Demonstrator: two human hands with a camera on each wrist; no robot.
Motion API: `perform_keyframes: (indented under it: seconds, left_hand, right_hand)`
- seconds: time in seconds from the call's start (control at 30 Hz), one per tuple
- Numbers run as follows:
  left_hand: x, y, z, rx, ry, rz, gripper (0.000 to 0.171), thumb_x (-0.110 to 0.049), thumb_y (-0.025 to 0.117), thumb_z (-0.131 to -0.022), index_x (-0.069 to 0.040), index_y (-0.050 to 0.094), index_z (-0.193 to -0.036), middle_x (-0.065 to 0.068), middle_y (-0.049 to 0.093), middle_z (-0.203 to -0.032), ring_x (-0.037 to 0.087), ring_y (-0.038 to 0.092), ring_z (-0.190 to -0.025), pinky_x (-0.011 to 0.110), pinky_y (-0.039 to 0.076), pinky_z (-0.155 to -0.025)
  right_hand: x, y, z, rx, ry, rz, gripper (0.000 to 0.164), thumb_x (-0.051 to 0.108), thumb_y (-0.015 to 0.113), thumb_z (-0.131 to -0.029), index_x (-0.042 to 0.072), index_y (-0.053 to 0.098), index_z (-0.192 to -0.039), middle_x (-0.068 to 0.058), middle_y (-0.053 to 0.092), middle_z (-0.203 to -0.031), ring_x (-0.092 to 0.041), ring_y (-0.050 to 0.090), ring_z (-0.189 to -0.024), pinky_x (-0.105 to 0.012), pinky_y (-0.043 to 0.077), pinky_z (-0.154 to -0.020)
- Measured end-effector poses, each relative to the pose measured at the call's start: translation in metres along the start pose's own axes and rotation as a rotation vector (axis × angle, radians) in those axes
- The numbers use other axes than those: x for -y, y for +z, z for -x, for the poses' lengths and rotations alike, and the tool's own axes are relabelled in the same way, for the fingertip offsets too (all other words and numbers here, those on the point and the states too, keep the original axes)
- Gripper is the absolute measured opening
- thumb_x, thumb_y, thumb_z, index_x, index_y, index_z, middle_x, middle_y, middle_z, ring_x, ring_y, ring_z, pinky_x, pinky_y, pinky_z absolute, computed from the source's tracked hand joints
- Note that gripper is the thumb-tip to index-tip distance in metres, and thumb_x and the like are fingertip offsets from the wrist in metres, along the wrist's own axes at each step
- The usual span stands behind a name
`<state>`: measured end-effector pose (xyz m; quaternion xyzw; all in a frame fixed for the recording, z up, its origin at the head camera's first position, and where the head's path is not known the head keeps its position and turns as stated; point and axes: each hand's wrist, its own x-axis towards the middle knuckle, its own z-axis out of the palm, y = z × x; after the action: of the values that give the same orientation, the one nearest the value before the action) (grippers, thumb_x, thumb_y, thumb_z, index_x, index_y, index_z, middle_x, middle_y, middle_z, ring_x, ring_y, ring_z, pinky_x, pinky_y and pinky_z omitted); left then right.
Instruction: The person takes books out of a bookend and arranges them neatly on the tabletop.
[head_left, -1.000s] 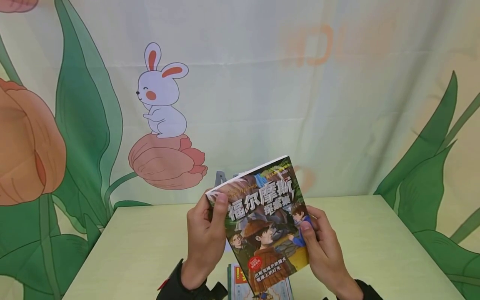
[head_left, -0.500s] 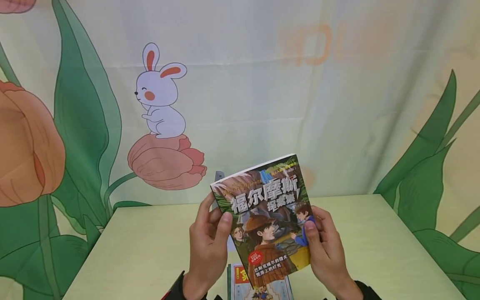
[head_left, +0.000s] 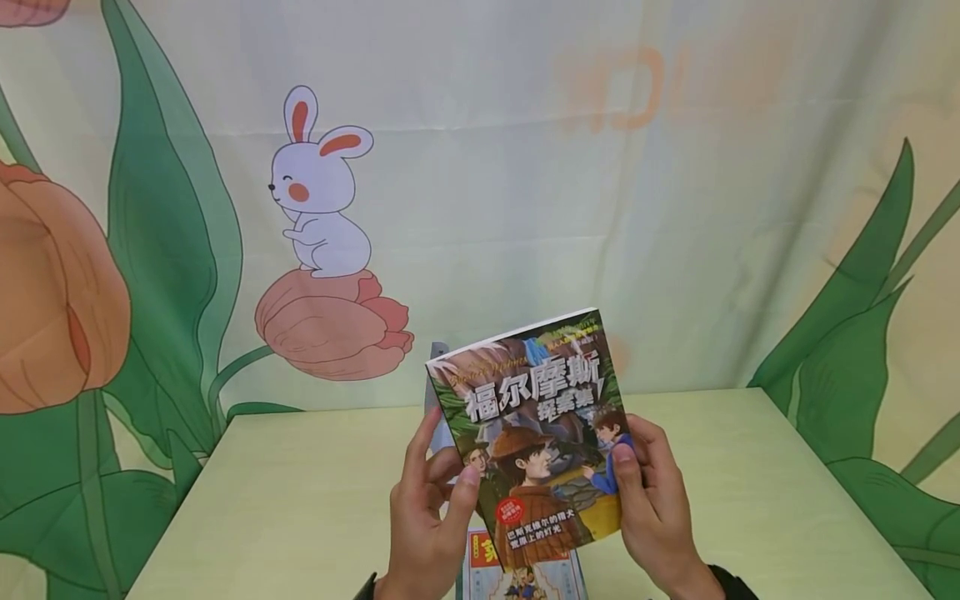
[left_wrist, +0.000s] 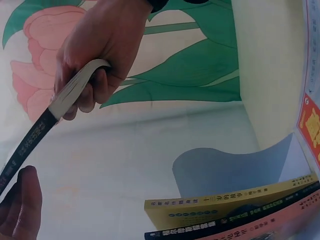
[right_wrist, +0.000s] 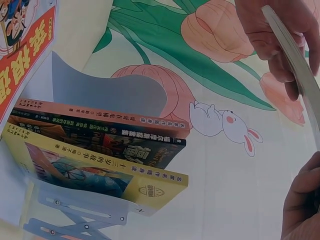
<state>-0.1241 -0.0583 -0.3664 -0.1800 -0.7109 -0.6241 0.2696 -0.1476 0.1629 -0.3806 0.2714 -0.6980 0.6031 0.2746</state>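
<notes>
A paperback book [head_left: 532,442] with an illustrated cover of a figure in a brown hat is held tilted above the table. My right hand [head_left: 660,500] grips its right edge, thumb on the cover and fingers behind. At the left edge my left hand [head_left: 435,508] lies loosely about the book, fingers partly behind it and thumb beside the edge. In the left wrist view that thumb looks apart from the cover. Below it, a book with a red-and-blue cover [head_left: 525,579] is partly hidden.
A pink-spined book [right_wrist: 100,112], a dark-spined book [right_wrist: 100,137] and a yellow book [right_wrist: 150,192] stand together in a blue-grey folding bookend [right_wrist: 80,212]. The pale table [head_left: 262,500] meets a curtain [head_left: 487,208] printed with a rabbit and tulips.
The left hand has slid down along the book's edge and its thumb has come off the cover. The book has shifted slightly right. The right hand keeps its grip.
</notes>
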Motion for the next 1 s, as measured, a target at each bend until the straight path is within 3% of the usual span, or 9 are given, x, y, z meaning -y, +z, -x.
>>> perform_keyframes:
  seconds: [0.1, 0.23, 0.33, 0.63, 0.77, 1.0]
  left_hand:
    - [-0.001, 0.004, 0.004, 0.007, -0.052, -0.002, 0.067, 0.007, 0.054, -0.092, -0.006, 0.028, -0.153, 0.010, 0.067, -0.085, 0.002, 0.063, -0.077, 0.027, 0.054, -0.067]
    - [0.001, 0.007, 0.008, 0.013, -0.087, 0.014, 0.067, 0.006, 0.056, -0.092, -0.004, 0.028, -0.152, 0.014, 0.071, -0.094, 0.001, 0.067, -0.091, 0.028, 0.057, -0.065]
    - [0.002, 0.008, 0.008, 0.013, -0.110, 0.014, 0.066, 0.004, 0.057, -0.093, -0.003, 0.028, -0.152, 0.018, 0.072, -0.103, 0.002, 0.067, -0.098, 0.028, 0.058, -0.067]
    - [-0.001, 0.007, 0.008, -0.006, -0.176, 0.016, 0.065, -0.001, 0.060, -0.094, -0.007, 0.030, -0.152, 0.012, 0.072, -0.096, 0.006, 0.069, -0.101, 0.027, 0.057, -0.067]
    - [-0.001, 0.004, 0.007, 0.009, -0.206, 0.020, 0.065, -0.003, 0.059, -0.095, -0.007, 0.029, -0.152, 0.015, 0.072, -0.103, 0.010, 0.070, -0.102, 0.027, 0.057, -0.069]
    - [0.001, -0.003, 0.005, 0.037, -0.259, 0.040, 0.064, -0.004, 0.059, -0.096, -0.009, 0.030, -0.153, 0.017, 0.072, -0.109, 0.003, 0.068, -0.101, 0.025, 0.056, -0.071]
  right_hand:
    - [0.001, 0.000, -0.001, 0.001, -0.006, -0.005, 0.034, -0.010, 0.031, -0.101, -0.008, 0.040, -0.134, 0.010, 0.058, -0.095, -0.005, 0.051, -0.072, -0.025, 0.039, -0.056]
    - [0.002, -0.001, -0.002, -0.004, 0.005, -0.002, 0.034, -0.009, 0.031, -0.102, -0.007, 0.040, -0.134, 0.010, 0.058, -0.093, -0.003, 0.054, -0.073, -0.023, 0.042, -0.056]
    - [0.002, -0.002, -0.002, -0.006, 0.023, -0.004, 0.034, -0.009, 0.031, -0.102, -0.006, 0.040, -0.134, 0.010, 0.060, -0.097, -0.002, 0.059, -0.076, -0.023, 0.047, -0.058]
    - [0.006, -0.003, -0.003, 0.031, 0.041, -0.035, 0.038, -0.008, 0.032, -0.102, -0.004, 0.038, -0.139, 0.006, 0.056, -0.119, -0.004, 0.068, -0.084, -0.025, 0.055, -0.060]
    - [0.007, -0.004, -0.002, 0.078, 0.083, -0.013, 0.045, -0.008, 0.035, -0.102, 0.000, 0.034, -0.146, 0.011, 0.054, -0.127, -0.003, 0.069, -0.090, -0.027, 0.058, -0.065]
    - [0.007, -0.006, 0.000, 0.132, 0.100, -0.014, 0.053, -0.009, 0.040, -0.100, 0.003, 0.031, -0.150, 0.012, 0.052, -0.127, -0.005, 0.070, -0.089, -0.029, 0.058, -0.061]
